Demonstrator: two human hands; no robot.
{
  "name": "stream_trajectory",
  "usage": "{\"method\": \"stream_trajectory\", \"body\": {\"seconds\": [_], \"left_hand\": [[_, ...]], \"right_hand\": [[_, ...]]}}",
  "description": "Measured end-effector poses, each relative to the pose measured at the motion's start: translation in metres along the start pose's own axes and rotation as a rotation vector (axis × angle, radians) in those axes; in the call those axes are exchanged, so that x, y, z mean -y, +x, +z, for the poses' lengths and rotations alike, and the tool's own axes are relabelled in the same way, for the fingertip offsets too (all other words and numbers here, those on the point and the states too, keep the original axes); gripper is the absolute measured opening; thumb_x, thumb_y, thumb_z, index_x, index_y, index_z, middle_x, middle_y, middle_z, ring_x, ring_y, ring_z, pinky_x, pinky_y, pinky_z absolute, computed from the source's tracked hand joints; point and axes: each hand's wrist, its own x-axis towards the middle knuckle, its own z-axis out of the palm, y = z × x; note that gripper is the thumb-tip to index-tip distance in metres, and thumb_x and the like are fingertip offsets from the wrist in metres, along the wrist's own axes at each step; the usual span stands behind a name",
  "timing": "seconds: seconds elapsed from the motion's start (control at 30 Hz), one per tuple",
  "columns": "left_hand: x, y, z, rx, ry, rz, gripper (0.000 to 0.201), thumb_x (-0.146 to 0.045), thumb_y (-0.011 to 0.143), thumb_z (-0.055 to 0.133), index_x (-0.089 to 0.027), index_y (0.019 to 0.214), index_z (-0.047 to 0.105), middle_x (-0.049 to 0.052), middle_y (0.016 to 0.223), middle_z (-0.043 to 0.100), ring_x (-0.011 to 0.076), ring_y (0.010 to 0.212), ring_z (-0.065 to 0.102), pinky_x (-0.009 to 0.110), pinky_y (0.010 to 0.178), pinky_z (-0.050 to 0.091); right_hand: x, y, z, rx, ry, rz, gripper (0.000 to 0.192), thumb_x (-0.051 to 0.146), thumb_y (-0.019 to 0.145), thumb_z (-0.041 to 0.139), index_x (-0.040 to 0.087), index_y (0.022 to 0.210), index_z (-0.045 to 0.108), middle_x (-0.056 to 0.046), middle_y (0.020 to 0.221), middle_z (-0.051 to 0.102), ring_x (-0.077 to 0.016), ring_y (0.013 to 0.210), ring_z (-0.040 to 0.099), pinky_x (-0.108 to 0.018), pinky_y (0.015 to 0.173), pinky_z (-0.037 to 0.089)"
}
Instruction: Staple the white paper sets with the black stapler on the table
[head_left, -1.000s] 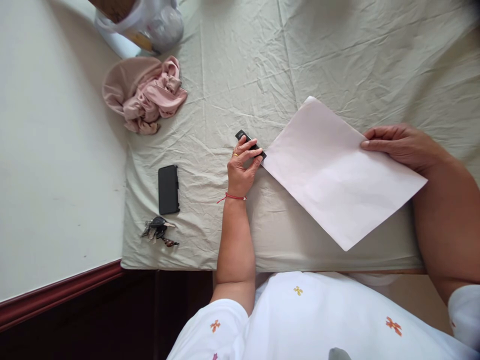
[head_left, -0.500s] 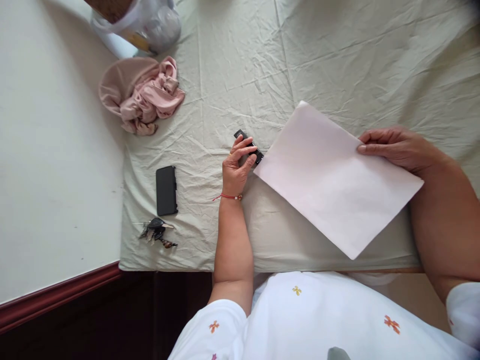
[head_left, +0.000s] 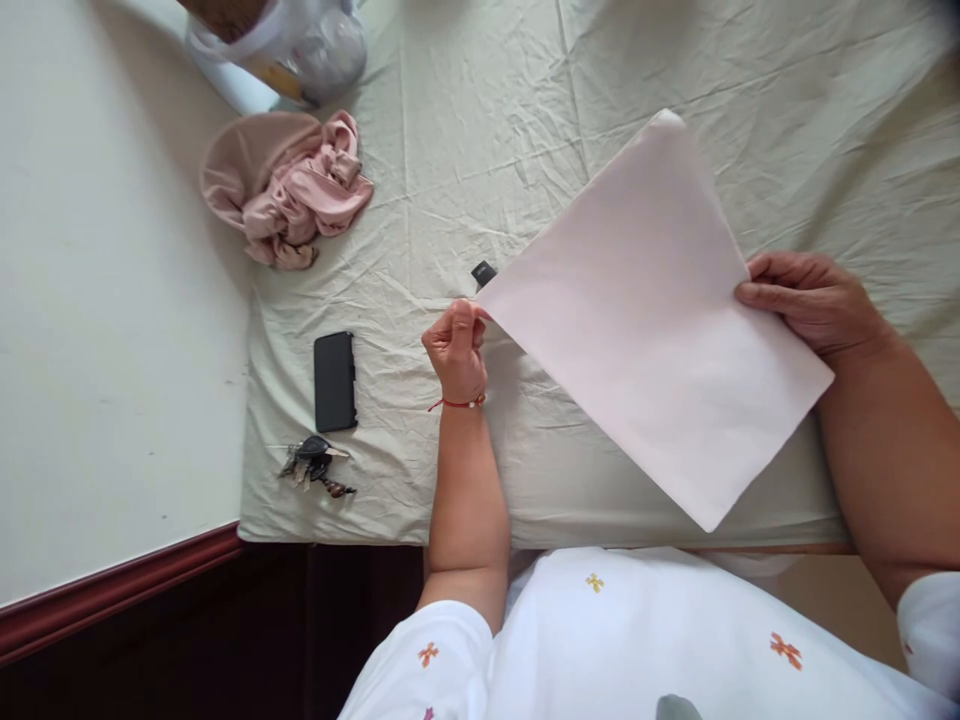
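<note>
Table (head_left: pixel 480 130), cloth-covered, pale and wrinkled: extends under both grips and well beyond them. White wall (head_left: pixel 105 300): well to the left of the left grip. White shirt (head_left: pixel 637 640) with small flower motifs: on the near side of both grips, past the table's front edge.

White paper (head_left: pixel 637 310): lies between the two grips at a slant. Its left corner meets the left grip; the right grip is on the edge running from far corner to right corner. Far corner curls slightly. Single sheet or several: cannot tell.

Plastic bag (head_left: pixel 326 55): well beyond the left grip and to its left, partly in view; contents unclear. Pink cloth (head_left: pixel 300 190): crumpled heap, nearer the left grip than the bag is, also beyond and to the left.

Right grip (head_left: pixel 814 300): closed on the paper, thumb on the upper face, fingers behind the edge. Left grip (head_left: pixel 457 345): fingers curled, in contact with the paper's left corner; whether it pinches the corner, cannot tell.

Black phone (head_left: pixel 334 380): left of the left grip, apart from it. Keys (head_left: pixel 315 460): just on the near side of the phone. Black object (head_left: pixel 484 272): just beyond the left grip; one end visible, remainder hidden under the paper. Red bracelet (head_left: pixel 463 403): around the wrist below the left grip.
</note>
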Motion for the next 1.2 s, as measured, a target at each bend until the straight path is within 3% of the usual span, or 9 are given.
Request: {"method": "stream_trajectory", "body": {"seconds": [0.07, 0.17, 0.3, 0.47, 0.7, 0.83, 0.93, 1.03, 1.2], "left_hand": [[-0.008, -0.005, 0.001, 0.063, -0.068, -0.103, 0.068, -0.079, 0.088, 0.06, -0.02, 0.057, 0.068, 0.0, 0.052, 0.056, 0.0066, 0.044, 0.039, 0.025, 0.045, 0.033], [-0.013, -0.014, 0.002, 0.244, -0.102, -0.247, 0.073, -0.086, 0.082, 0.06, -0.02, 0.053, 0.064, 0.001, 0.049, 0.054, 0.0064, 0.041, 0.034, 0.025, 0.04, 0.025], [-0.004, -0.021, 0.003, 0.439, -0.102, -0.403, 0.058, -0.075, 0.071, 0.081, -0.02, 0.065, 0.064, -0.003, 0.051, 0.052, 0.0067, 0.045, 0.044, 0.021, 0.041, 0.035], [0.005, -0.021, 0.005, 0.441, 0.01, -0.393, 0.056, -0.055, 0.065, 0.095, -0.021, 0.103, 0.072, 0.002, 0.082, 0.075, 0.0197, 0.083, 0.074, 0.029, 0.071, 0.063], [0.0, -0.019, 0.015, 0.526, 0.0, -0.36, 0.067, -0.048, 0.062, 0.098, -0.02, 0.117, 0.072, 0.008, 0.106, 0.08, 0.0275, 0.114, 0.074, 0.041, 0.099, 0.064], [0.002, -0.016, 0.009, 0.528, -0.019, -0.397, 0.048, -0.05, 0.066, 0.096, -0.02, 0.098, 0.076, 0.005, 0.093, 0.08, 0.0212, 0.089, 0.076, 0.032, 0.078, 0.066], [0.002, -0.012, -0.002, 0.628, -0.036, -0.483, 0.039, -0.053, 0.073, 0.09, -0.018, 0.074, 0.072, 0.001, 0.065, 0.068, 0.0112, 0.054, 0.062, 0.022, 0.048, 0.052], [0.001, -0.01, -0.007, 0.682, -0.042, -0.537, 0.043, -0.053, 0.073, 0.091, -0.016, 0.066, 0.069, 0.0, 0.055, 0.062, 0.0079, 0.045, 0.053, 0.02, 0.04, 0.042], [-0.005, -0.012, 0.002, 0.613, -0.021, -0.556, 0.043, -0.049, 0.07, 0.093, -0.016, 0.067, 0.066, -0.004, 0.048, 0.057, 0.0057, 0.036, 0.046, 0.019, 0.031, 0.031]], "right_hand": [[0.0, 0.0, 0.004, 0.005, 0.019, -0.01, 0.027, 0.033, 0.066, 0.095, 0.024, 0.083, 0.075, 0.001, 0.079, 0.072, -0.0106, 0.06, 0.061, -0.022, 0.052, 0.05], [-0.003, 0.002, 0.006, 0.036, 0.033, -0.024, 0.029, 0.036, 0.067, 0.096, 0.024, 0.084, 0.075, 0.001, 0.079, 0.072, -0.0108, 0.062, 0.062, -0.023, 0.054, 0.051], [-0.007, 0.009, 0.003, 0.14, -0.036, -0.038, 0.036, 0.046, 0.067, 0.096, 0.023, 0.086, 0.075, 0.001, 0.079, 0.072, -0.0117, 0.061, 0.062, -0.023, 0.053, 0.052], [-0.008, 0.013, -0.002, 0.317, -0.146, -0.044, 0.04, 0.055, 0.073, 0.091, 0.021, 0.087, 0.075, -0.001, 0.078, 0.072, -0.0122, 0.063, 0.063, -0.023, 0.054, 0.051], [-0.01, 0.017, 0.003, 0.312, -0.126, -0.115, 0.041, 0.049, 0.067, 0.096, 0.018, 0.082, 0.073, -0.001, 0.08, 0.072, -0.0119, 0.07, 0.063, -0.025, 0.066, 0.053], [-0.012, 0.02, 0.005, 0.276, -0.178, -0.128, 0.042, 0.051, 0.067, 0.095, 0.019, 0.079, 0.072, 0.001, 0.075, 0.069, -0.0112, 0.068, 0.058, -0.024, 0.062, 0.05], [-0.012, 0.021, 0.003, 0.259, -0.192, -0.122, 0.041, 0.053, 0.069, 0.093, 0.019, 0.081, 0.072, 0.001, 0.075, 0.068, -0.0112, 0.068, 0.057, -0.025, 0.062, 0.048], [-0.011, 0.021, 0.002, 0.255, -0.192, -0.135, 0.04, 0.052, 0.071, 0.092, 0.019, 0.081, 0.072, 0.0, 0.075, 0.067, -0.0108, 0.067, 0.056, -0.025, 0.061, 0.048], [-0.009, 0.019, 0.004, 0.247, -0.193, -0.151, 0.04, 0.052, 0.072, 0.092, 0.019, 0.079, 0.071, 0.001, 0.072, 0.066, -0.0102, 0.064, 0.055, -0.024, 0.058, 0.046]]}}
